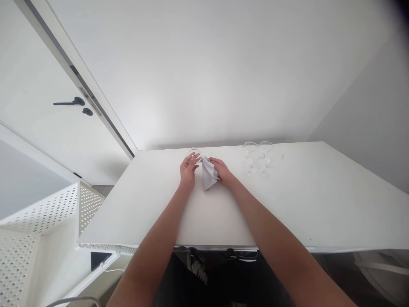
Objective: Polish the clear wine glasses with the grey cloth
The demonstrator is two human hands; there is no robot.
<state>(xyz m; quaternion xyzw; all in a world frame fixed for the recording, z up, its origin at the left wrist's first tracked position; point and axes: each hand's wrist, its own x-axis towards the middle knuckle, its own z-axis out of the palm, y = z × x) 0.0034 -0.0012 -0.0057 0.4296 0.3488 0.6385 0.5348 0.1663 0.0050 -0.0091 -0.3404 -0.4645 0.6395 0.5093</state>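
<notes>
My left hand (188, 169) is curled round the bowl of a clear wine glass (193, 152) above the far part of the white table. The glass lies tilted on its side, its bowl towards the left. In my right hand (223, 170) is a light grey cloth (208, 175), bunched at the right end of the glass and hanging down in a loose fold. The cloth hides the stem and foot. To the right of my hands, several more clear stemmed glasses (257, 155) stand close together; their outlines are faint against the white surface.
The white table (287, 204) runs along a pale wall (217, 76). At the left is a white door with a black handle (68, 102). White perforated panels (89, 204) stand by the table's left end. Cables (241, 254) lie under the front edge.
</notes>
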